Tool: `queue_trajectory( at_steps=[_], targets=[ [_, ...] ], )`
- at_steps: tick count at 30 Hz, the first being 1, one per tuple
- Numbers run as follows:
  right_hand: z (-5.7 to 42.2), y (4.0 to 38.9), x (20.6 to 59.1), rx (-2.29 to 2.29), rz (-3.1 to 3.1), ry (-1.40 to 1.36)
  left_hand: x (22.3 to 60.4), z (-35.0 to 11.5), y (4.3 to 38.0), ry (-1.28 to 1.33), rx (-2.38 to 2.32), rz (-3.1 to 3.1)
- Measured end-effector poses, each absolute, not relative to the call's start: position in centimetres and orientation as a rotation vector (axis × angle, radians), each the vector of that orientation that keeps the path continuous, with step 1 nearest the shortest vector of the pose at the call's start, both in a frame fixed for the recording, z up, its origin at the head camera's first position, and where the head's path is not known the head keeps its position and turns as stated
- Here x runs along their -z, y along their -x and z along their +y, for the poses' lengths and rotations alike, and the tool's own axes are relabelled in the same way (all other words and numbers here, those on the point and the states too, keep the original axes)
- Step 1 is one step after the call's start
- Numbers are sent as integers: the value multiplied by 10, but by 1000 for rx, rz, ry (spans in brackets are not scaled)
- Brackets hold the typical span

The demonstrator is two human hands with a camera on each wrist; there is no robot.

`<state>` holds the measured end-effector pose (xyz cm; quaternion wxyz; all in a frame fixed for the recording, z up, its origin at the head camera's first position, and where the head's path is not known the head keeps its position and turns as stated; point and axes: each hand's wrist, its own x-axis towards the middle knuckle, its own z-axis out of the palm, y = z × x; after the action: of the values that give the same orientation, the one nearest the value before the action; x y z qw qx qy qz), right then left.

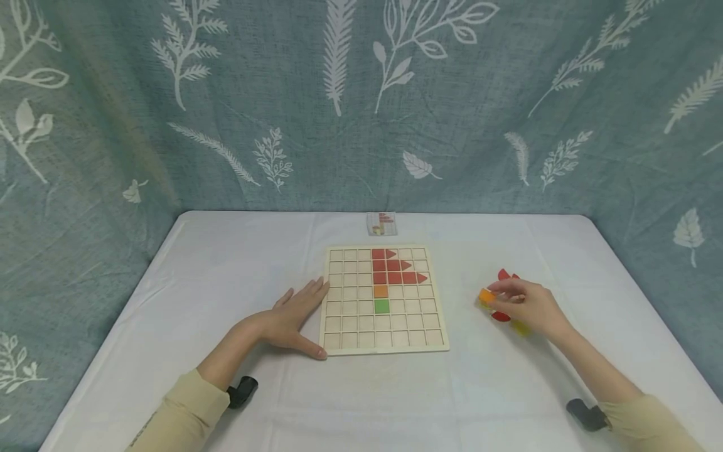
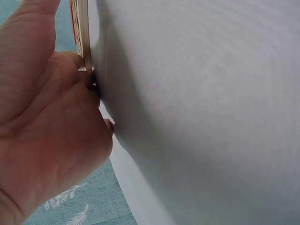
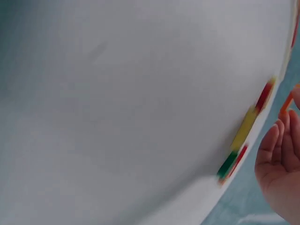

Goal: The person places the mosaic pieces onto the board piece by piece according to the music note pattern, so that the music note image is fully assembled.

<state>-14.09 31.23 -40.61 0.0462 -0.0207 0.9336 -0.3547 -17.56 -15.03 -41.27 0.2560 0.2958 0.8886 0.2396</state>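
A wooden grid board (image 1: 344, 323) lies on the white table. Red squares and red triangles (image 1: 390, 265) fill cells in its upper rows, with an orange square (image 1: 381, 291) and a green square (image 1: 381, 306) below them. My left hand (image 1: 290, 319) rests along the board's left side, thumb spread towards the lower corner and fingers straight. To the right of the board, my right hand (image 1: 531, 307) pinches an orange square tile (image 1: 486, 296) above a small group of pieces. That hand partly hides the group, which includes a red piece (image 1: 501, 317) and a yellow piece (image 1: 520, 328).
Behind the board lies a small picture card (image 1: 381, 224) with a coloured pattern. The table's far edge (image 1: 271, 211) meets a hanging blue-green curtain (image 1: 361, 150) with white leaves. In the right wrist view, green, yellow and red pieces (image 3: 243, 129) lie on the cloth.
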Motion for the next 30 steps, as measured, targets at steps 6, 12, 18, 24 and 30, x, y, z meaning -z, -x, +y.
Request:
queue_trajectory(
  at_steps=[6, 12, 18, 24, 30],
  targets=[
    [272, 146, 409, 1208, 2727, 92, 413, -150, 175, -796, -645, 2412],
    [229, 150, 414, 1248, 2638, 231, 415, -151, 175, -793, -634, 2409],
    [191, 152, 417, 1182, 2593, 438, 417, -151, 175, -782, -613, 2426],
    [167, 154, 422, 1082, 2601, 719, 415, -150, 174, -779, -624, 2427],
    [155, 156, 425, 1051, 2634, 957, 414, -150, 173, -780, -640, 2423]
  ],
)
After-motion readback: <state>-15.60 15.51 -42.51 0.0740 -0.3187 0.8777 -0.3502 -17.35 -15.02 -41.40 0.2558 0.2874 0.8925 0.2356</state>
